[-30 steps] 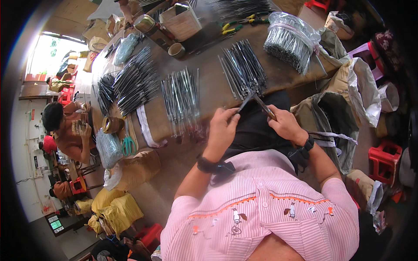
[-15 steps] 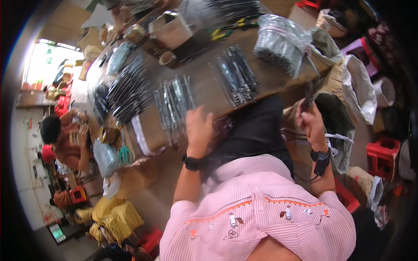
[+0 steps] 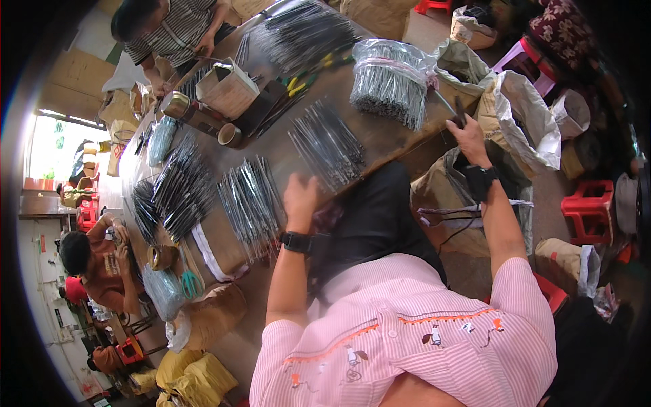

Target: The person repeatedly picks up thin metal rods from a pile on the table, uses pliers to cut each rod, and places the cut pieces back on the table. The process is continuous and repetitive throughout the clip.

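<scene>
My right hand (image 3: 469,139) is closed round dark pliers (image 3: 460,110), held up off the right front edge of the table. The pliers' tip is close to the end of a thin metal rod (image 3: 444,102) sticking out from a bundle of silvery rods (image 3: 390,88) wrapped in clear plastic; I cannot tell if they touch. My left hand (image 3: 300,198), blurred, is at the table's front edge, between two piles of thin dark metal rods, one pile to its left (image 3: 249,207) and another (image 3: 327,144) beyond it. Its fingers are smeared, and nothing shows in them.
A larger heap of dark rods (image 3: 182,186) lies at left. A carton (image 3: 227,88), a small cup (image 3: 229,135) and yellow-handled tools (image 3: 296,86) stand farther back. Another person (image 3: 183,30) works across the table. Open sacks (image 3: 519,119) and a red stool (image 3: 588,211) are at right.
The whole view has shifted, with the table now lower and more to the left. My right hand has risen with the pliers toward the plastic-wrapped bundle. My left hand stays by the table's edge.
</scene>
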The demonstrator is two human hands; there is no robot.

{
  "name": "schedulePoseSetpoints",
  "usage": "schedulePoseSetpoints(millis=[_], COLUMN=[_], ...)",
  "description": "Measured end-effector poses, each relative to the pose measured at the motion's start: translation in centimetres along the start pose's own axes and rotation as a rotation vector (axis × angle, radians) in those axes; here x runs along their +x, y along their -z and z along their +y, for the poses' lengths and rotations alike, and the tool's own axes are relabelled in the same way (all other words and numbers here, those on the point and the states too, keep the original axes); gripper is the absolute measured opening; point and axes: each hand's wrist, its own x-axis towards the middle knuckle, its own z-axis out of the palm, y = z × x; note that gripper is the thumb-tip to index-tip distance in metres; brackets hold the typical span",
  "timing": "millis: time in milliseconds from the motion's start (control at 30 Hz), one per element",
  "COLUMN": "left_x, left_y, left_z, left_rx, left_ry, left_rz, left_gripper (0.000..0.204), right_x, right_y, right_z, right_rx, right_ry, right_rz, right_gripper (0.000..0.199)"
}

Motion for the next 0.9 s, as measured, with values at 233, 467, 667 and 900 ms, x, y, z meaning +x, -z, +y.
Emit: schedulePoseSetpoints(millis=[233,467,667,900], left_x=[0.8,-0.1,0.8,1.8], left_y=[0.1,0.9,0.5,1.5], left_z=[-0.6,0.0,-0.1,-1.8], left_rx=[0.046,0.065,0.136,-0.752], left_ry=[-0.051,-0.027,-0.035,0.309], left_rz=[0.005,0.019,0.038,-0.350], left_gripper=[0.038,0.033,0.031,0.004], right_x=[3.1,1.9,-2.3,-8.3], right_y=[-3.0,-1.9,0.9,-1.8], right_z=[-3.0,-2.1,-2.2,-4.6], right_rx=[-0.431,-0.334,1.048,2.369], right_ry=[0.075,0.126,-0.581,-0.741], right_rz=[-0.100,-0.146,-0.509,-0.440], right_gripper=[0.019,0.019,0.014,0.022])
